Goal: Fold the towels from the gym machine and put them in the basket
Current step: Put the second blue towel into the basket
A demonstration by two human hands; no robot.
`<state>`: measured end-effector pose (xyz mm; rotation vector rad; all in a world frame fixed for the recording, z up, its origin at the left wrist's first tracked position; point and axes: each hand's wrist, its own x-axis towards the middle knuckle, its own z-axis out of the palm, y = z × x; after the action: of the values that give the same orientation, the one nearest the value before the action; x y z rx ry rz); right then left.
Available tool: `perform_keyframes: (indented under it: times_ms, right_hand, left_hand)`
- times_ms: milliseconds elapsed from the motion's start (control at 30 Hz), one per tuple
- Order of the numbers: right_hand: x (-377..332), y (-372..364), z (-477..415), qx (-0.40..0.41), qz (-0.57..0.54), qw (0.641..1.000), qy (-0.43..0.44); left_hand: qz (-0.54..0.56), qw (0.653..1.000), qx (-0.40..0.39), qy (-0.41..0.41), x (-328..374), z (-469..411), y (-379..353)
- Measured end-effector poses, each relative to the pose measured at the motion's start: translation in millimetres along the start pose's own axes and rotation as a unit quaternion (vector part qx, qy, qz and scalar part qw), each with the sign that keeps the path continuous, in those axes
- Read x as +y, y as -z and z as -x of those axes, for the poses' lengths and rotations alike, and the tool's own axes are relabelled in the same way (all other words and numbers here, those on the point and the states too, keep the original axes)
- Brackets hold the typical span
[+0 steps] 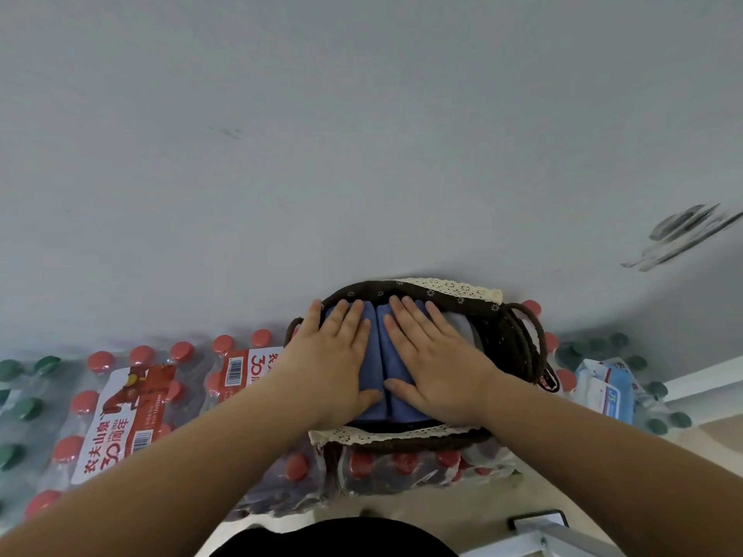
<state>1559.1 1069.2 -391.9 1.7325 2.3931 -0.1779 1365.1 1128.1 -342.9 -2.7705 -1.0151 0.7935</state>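
Blue towels (372,410) lie folded side by side in the basket (422,444), a dark seam running between the two; both of the person's hands are laid on top of them. The left hand (337,355) is spread flat on the left fold, fingers straight and reaching to the far rim, thumb turned in toward the seam; the right hand (436,363) lies the same way on the right fold — wide, palm down, gripping nothing. Just past the right hand's little finger a pale cloth (464,327) shows inside the basket; I cannot tell what it is. The basket is dark and woven, with a brown flowered liner (442,300) edged in cream lace (450,285); its rope handle (528,347) loops out on the right. It stands against the wall (362,134) on top of shrink-wrapped water packs (132,396) with red caps; bottles with green caps (24,408) sit at the far left, and more to the right. A blue-and-white pack of wipes (607,389) rests on the bottles right of the basket — apart from it; higher on that side the wall bears a grey scuff (683,231).
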Motion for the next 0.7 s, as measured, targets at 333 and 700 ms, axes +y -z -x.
perform_keyframes:
  times_ms: [333, 700]
  right_hand:
    - [-0.2, -10.3, -17.1, -0.017, -0.076, 0.996, -0.052]
    - [4.2, -10.0, -22.4, -0.052, -0.071, 0.995, -0.041]
  left_hand:
    - [-0.037, 0.999, -0.029, -0.016, 3.4, -17.8, -15.1]
    - [0.008, 0.998, -0.064, -0.015, -1.0, -23.6, -10.1]
